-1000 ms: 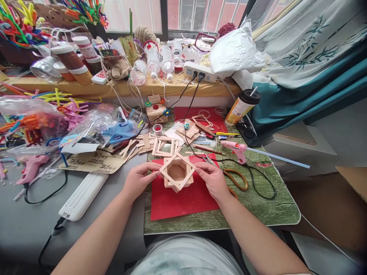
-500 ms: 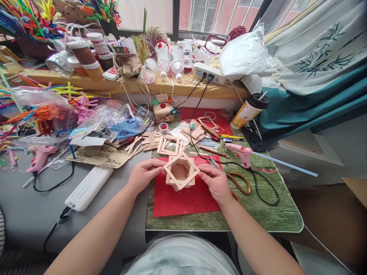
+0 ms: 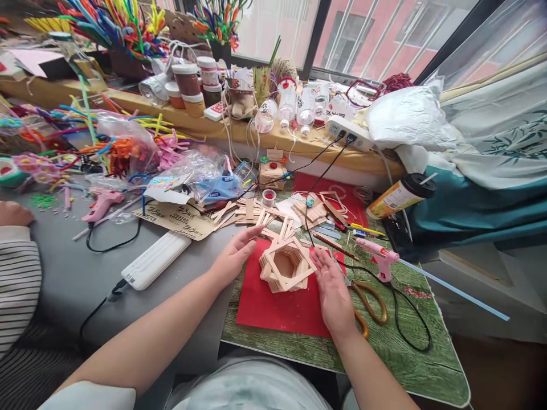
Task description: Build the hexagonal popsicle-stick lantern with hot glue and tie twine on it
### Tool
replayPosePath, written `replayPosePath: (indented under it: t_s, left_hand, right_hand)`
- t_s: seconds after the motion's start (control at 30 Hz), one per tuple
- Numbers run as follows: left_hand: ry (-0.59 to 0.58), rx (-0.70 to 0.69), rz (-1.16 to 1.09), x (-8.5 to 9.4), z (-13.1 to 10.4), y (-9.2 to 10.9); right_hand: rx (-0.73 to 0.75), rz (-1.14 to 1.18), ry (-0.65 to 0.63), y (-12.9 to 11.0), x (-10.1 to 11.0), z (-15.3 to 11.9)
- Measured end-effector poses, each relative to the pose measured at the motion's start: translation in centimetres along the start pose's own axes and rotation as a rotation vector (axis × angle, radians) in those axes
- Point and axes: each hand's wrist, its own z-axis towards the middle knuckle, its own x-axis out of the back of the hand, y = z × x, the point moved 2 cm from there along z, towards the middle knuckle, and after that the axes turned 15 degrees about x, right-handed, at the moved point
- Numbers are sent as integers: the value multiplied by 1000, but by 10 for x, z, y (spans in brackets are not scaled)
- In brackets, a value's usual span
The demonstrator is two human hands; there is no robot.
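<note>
Wooden stick pot [image 3: 280, 280]: star-sided, hollow, its floor showing; on a red sheet [image 3: 273, 310], near part of worktop [image 3: 427, 370].
Left hand [image 3: 235, 256]: open, empty, just left of the pot.
Right hand [image 3: 333, 293]: fingers extended, grasping nothing, at the pot's right; contact cannot be told.
In the way: scissors [image 3: 383, 304], handles right of the right hand, blades partly hidden; pink glue gun [image 3: 384, 265], farther right; loose sticks [image 3: 228, 216], beyond the pot to the left.
At left edge: striped sleeve [image 3: 17, 285] of another person.
Containers: small tub [image 3: 269, 197], red contents, beyond the pot; lidded cup [image 3: 397, 196], far right; paint jars [image 3: 187, 80], far left, brown, orange and other colours; clear bag [image 3: 128, 139], left, coloured pipe cleaners inside.
</note>
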Motion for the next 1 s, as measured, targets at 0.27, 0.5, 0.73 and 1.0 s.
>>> replayPosePath:
  t_s: [0.27, 0.5, 0.73, 1.0]
  left_hand:
    - [185, 91, 21, -42, -4, -13]
    - [94, 84, 6, -51, 5, -19]
    - [24, 69, 61, -52, 2, -15]
    - [34, 54, 117, -51, 2, -14]
  right_hand:
    - [8, -44, 179, 7, -35, 14]
    - [-41, -24, 91, 13, -50, 16]
    - [-56, -35, 66, 3, -52, 13]
    - [-51, -3, 79, 9, -51, 13]
